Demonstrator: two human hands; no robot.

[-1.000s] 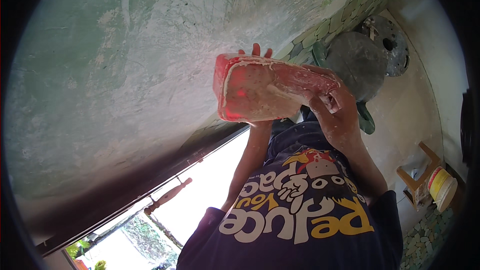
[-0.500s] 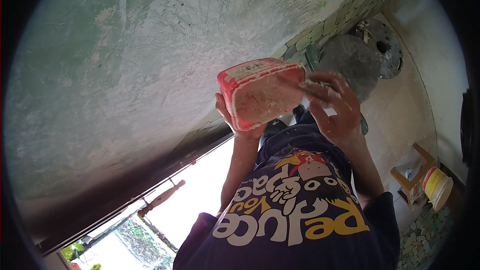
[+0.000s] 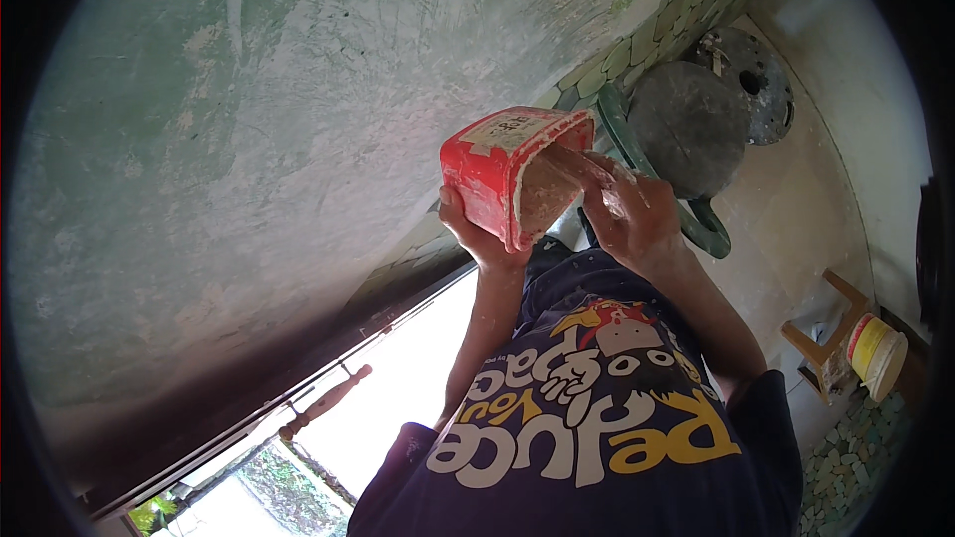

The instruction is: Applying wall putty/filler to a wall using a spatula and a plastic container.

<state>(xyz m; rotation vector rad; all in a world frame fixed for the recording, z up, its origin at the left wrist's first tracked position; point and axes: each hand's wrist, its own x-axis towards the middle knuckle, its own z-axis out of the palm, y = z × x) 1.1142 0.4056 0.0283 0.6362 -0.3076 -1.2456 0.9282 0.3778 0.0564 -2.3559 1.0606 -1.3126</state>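
Observation:
My left hand [image 3: 479,235] grips a red plastic tub [image 3: 495,177] from underneath, holding it up in front of my chest. The tub is tilted so its mouth faces right, and its inside is coated with pale plaster. My right hand [image 3: 632,214], smeared with the same plaster, reaches into the mouth. It is closed on a flat pale blade [image 3: 569,165] that lies against the inner wall. A greenish plastered wall [image 3: 249,139] fills the view to the left.
A green plastic stool [image 3: 701,224] carries a round grey plaster-caked pan [image 3: 686,134], with a second grey disc [image 3: 756,80] behind it. At the right, a small wooden stool [image 3: 831,333] stands beside a yellow-and-white bucket [image 3: 875,353]. A bright opening [image 3: 398,398] lies lower left.
The tub has come away from the wall and tipped so that its mouth faces right. My right hand has moved from its rim into its mouth with the blade.

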